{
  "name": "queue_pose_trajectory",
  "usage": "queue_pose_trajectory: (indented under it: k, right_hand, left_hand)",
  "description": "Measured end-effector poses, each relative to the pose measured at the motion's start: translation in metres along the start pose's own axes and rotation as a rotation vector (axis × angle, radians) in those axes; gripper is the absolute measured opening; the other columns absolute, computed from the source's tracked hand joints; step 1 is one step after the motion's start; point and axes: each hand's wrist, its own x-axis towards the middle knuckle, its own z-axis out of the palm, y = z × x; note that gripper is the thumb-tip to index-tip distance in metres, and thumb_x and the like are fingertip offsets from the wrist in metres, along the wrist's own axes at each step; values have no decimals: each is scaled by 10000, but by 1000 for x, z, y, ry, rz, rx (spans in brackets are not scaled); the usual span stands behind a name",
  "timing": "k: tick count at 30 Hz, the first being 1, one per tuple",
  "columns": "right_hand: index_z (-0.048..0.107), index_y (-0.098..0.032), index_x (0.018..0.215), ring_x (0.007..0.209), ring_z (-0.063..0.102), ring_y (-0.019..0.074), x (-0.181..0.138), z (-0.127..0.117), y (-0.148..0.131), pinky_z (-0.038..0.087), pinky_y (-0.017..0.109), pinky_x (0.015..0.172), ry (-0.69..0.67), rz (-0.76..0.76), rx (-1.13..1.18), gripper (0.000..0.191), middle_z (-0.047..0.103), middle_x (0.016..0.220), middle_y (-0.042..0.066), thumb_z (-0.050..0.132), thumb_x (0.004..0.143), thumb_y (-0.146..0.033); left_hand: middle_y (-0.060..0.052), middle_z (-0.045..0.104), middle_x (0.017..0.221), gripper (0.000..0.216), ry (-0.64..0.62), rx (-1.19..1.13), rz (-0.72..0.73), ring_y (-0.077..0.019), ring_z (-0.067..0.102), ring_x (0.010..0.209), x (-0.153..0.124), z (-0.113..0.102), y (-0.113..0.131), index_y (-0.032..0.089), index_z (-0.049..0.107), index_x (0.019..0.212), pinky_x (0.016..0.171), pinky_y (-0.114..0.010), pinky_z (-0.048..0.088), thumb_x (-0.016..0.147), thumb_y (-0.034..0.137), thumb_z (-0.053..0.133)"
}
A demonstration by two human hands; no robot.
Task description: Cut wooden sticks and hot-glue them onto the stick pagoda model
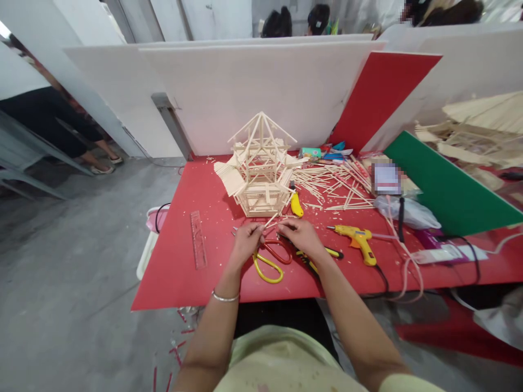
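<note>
My left hand [247, 241] and my right hand [301, 234] are close together over the red table [180, 267], both pinched on thin wooden sticks [273, 220] held between them. Just behind the hands stands a small house model built of wooden sticks [260, 169] with a peaked roof. Under and between my hands lie scissors with red and yellow handles [269, 258] and yellow-handled pliers [322, 253]. A silver bangle is on my left wrist.
A yellow glue gun [358, 239] with its cord lies to the right. A clear ruler [198, 239] lies to the left. Loose sticks [335, 185], a yellow cutter [296, 206], a plastic bag, green [445, 190] and red boards, and white partition boards surround the table. Other people sit beyond.
</note>
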Motion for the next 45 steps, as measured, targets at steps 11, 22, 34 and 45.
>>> queue_pose_trajectory:
  k: [11, 22, 34, 45]
  right_hand:
    - [723, -212, 862, 625, 576, 138, -7, 29, -4, 489, 270, 661, -3, 54, 446, 381, 619, 623, -27, 603, 888, -572]
    - [773, -229, 931, 869, 649, 188, -10, 30, 0, 500, 319, 842, 114, 25, 387, 315, 740, 886, 20, 668, 860, -517]
    - [778, -282, 913, 816, 678, 207, -15, 39, -31, 542, 354, 806, 109, 56, 466, 284, 758, 871, 8, 651, 848, -527]
    - [746, -244, 948, 778, 629, 167, -7, 49, -32, 516, 302, 762, 67, 53, 560, 326, 714, 855, -1, 635, 875, -542]
  left_hand:
    - [-82, 724, 780, 446, -244, -268, -113, -72, 544, 459, -6, 5, 15, 125, 697, 854, 378, -175, 319, 844, 570, 674]
    - [-22, 669, 692, 403, -193, -271, -113, -63, 536, 473, -8, 5, 14, 135, 722, 848, 418, -170, 349, 716, 500, 829]
    - [32, 534, 566, 340, 144, -378, -6, -58, 387, 470, 4, 3, 42, 152, 786, 897, 434, -202, 291, 713, 436, 814]
    - [-42, 685, 826, 322, 149, -394, 5, -103, 580, 629, 4, 5, 47, 166, 785, 851, 529, -213, 445, 669, 425, 847]
